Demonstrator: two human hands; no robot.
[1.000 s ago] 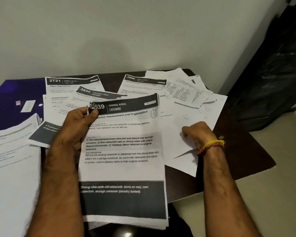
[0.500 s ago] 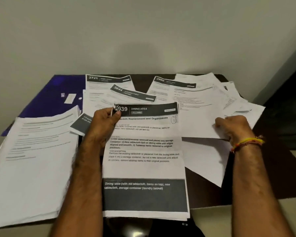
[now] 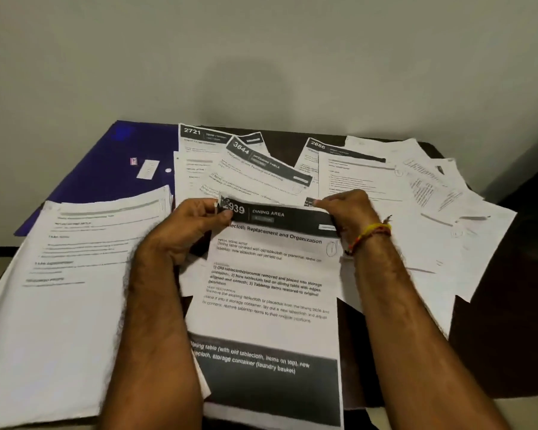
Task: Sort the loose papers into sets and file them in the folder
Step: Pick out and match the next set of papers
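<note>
Both hands are on the same sheet here. The left hand (image 3: pixel 193 225) pinches the top left corner of the dining area sheet (image 3: pixel 270 293), thumb on the dark header by the number, with what looks like a staple or clip at that corner, too blurry to be sure. The right hand (image 3: pixel 345 212) pinches the top right corner, fingers curled over the edge. The sheet lies in the middle of the dark worktop (image 3: pixel 494 352), its bottom edge hanging off the near side. The blue folder (image 3: pixel 106 169) lies flat at the far left, partly under a white stack (image 3: pixel 59 290). Loose papers (image 3: pixel 416 197) are fanned out on the right, and sheets numbered 2721 (image 3: pixel 196 144) and 3644 (image 3: pixel 261 169) lie behind the hands.
</note>
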